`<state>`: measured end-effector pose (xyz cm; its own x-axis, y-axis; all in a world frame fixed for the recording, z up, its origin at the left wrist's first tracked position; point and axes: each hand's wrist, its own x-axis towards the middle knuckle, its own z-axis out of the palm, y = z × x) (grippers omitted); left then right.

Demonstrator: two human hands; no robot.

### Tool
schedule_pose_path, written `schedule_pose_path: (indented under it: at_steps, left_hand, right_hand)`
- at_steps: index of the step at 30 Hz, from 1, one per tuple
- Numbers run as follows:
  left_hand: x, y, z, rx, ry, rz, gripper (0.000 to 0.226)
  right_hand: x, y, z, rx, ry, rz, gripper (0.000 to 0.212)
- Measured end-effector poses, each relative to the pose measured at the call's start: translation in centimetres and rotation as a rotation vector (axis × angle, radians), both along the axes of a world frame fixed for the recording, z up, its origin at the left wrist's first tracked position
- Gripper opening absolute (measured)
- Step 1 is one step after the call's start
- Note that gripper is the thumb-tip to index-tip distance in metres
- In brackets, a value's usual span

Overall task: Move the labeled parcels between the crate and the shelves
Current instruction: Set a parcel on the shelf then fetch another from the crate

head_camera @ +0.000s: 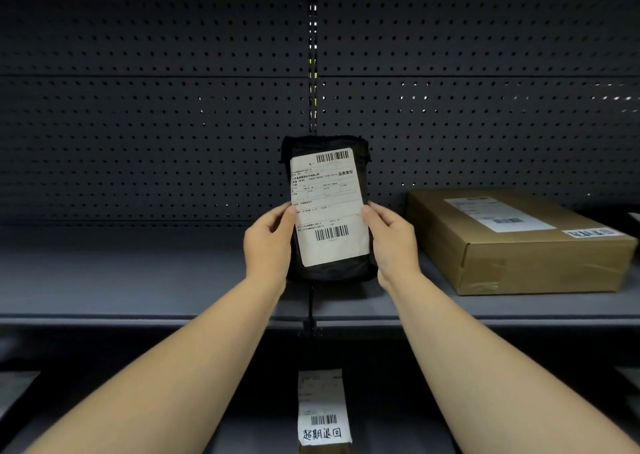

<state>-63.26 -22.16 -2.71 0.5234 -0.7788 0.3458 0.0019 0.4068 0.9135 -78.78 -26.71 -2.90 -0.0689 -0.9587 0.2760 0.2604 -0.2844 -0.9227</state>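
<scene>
— Above the grey shelf (pixel 138 273), what are you holding?

— I am holding a black parcel (pixel 329 208) upright in front of the perforated back panel (pixel 156 124), its white shipping label (pixel 329 208) facing me. It is hovering over the seam where two shelf sections are meeting.

— How is your grip sitting?

— My left hand (pixel 268 244) is curling round the parcel's left edge, thumb pressing on the label. My right hand (pixel 393 242) is doing the same on the right edge, thumb lying on the label's margin. Both are clamping it between them.

— And further right?

— A brown cardboard box (pixel 519 242) is lying flat on the shelf, well apart from my parcel, carrying a printed label and a strip with handwritten characters.

— Anything lower down?

— Between my forearms, on the level below, another labeled parcel (pixel 323 412) is showing, with handwriting under its barcode.
</scene>
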Motion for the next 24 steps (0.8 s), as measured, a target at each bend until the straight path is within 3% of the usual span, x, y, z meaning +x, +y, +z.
schedule_pose_path:
  at_steps: [5,11,16,21,24]
  left_hand:
    - [0.1,0.0,0.6,0.044,-0.013,0.016,0.012]
    - [0.7,-0.6,1.2,0.227,0.011,-0.015,0.013]
    - [1.4,-1.5,0.9,0.402,-0.024,-0.005,0.014]
    - [2.0,-2.0,0.3,0.501,0.001,-0.041,0.017]
    - [2.2,-2.5,-0.1,0.558,-0.014,-0.019,0.034]
  right_hand:
    - [-0.2,0.1,0.9,0.005,0.015,0.003,0.017]
    - [-0.3,-0.6,1.5,0.149,0.116,-0.002,0.007]
    - [0.3,-1.5,0.8,0.327,0.186,-0.003,0.021]
    - [0.9,-2.6,0.2,0.442,0.252,0.002,0.015]
    - [1.0,-3.1,-0.2,0.485,0.32,0.01,0.023]
